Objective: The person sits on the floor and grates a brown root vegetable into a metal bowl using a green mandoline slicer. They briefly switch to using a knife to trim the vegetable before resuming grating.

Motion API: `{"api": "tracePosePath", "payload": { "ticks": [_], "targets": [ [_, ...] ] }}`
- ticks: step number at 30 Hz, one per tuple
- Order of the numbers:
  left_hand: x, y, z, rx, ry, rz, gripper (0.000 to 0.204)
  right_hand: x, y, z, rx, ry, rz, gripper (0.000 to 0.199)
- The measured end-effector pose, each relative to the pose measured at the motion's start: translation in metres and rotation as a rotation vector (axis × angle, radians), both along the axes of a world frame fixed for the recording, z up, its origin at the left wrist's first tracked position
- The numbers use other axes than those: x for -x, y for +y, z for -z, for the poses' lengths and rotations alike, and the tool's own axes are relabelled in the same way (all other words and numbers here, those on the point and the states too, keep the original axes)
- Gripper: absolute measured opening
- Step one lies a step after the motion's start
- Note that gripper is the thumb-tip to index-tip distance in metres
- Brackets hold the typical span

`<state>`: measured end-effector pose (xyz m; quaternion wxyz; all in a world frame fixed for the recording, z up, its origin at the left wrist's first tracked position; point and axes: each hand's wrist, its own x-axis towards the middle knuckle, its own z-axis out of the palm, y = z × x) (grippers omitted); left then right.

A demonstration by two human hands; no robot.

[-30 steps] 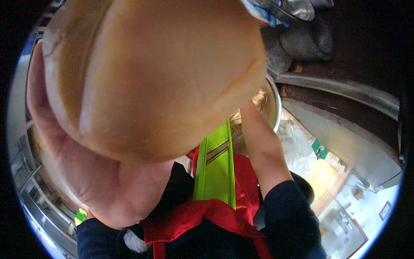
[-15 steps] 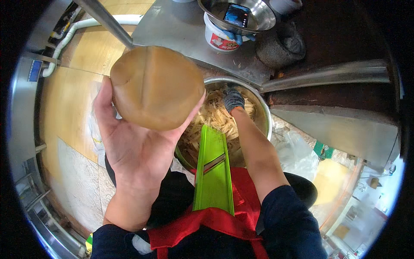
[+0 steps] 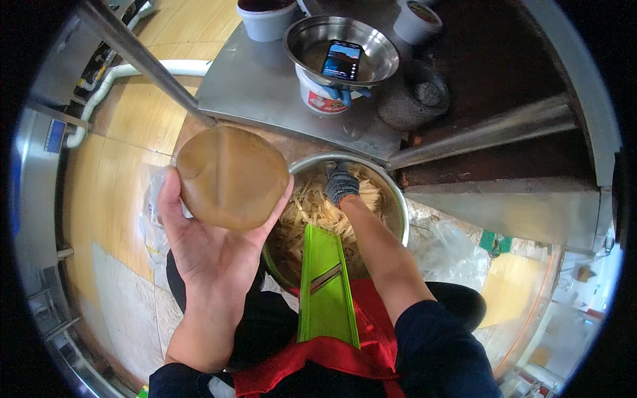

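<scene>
My left hand point(image 3: 222, 255), bare, is raised with its fingers and thumb wrapped round a large brown root vegetable point(image 3: 232, 178). The root is rounded and smooth, with a groove down its middle. Inside a steel basin point(image 3: 402, 222), my right hand point(image 3: 342, 184) wears a grey knit glove and reaches into pale shredded strips point(image 3: 318, 209) near the far wall. Its fingertips are partly hidden and dark. A green slicer point(image 3: 326, 288) with a slanted metal blade leans from my red apron point(image 3: 332, 355) into the basin, with neither hand on it.
Beyond the basin is a metal shelf point(image 3: 232, 93) bearing a white tub point(image 3: 315, 99), with a steel bowl point(image 3: 298, 34) and a phone point(image 3: 342, 61) on top. A stone mortar point(image 3: 405, 106) stands beside them. Metal table legs point(image 3: 146, 56) and a plastic bag point(image 3: 451, 249) are nearby.
My left hand and the root are lower and farther from the camera. The head view has shifted, bringing more of the shelf into sight. My right hand stays in the basin.
</scene>
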<state>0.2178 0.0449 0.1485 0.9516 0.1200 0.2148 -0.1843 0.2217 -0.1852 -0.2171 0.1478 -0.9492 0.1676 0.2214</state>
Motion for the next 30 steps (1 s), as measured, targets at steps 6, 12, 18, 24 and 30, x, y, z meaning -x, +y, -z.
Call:
{"api": "tracePosePath", "payload": {
  "ticks": [6, 12, 18, 24, 30],
  "targets": [
    [0.002, -0.012, 0.004, -0.016, -0.104, 0.099, 0.056, 0.061, -0.019, -0.059, 0.050, -0.045, -0.243, 0.029],
    [0.013, -0.032, 0.025, -0.153, -0.153, 0.221, 0.058, 0.162, -0.071, -0.185, 0.014, -0.568, 0.063, 0.028],
    [0.042, -0.049, 0.012, -0.247, -0.019, 0.241, 0.058, 0.344, -0.106, -0.366, 0.035, -1.151, 0.701, 0.017],
    [0.056, -0.059, 0.022, -0.297, -0.052, 0.253, 0.054, 0.538, -0.137, -0.360, -0.069, -1.790, 1.273, 0.018],
    [0.037, -0.045, 0.034, -0.445, -0.205, 0.254, 0.053, 0.548, -0.142, -0.252, -0.431, -1.406, 1.837, 0.022]
  ]
}}
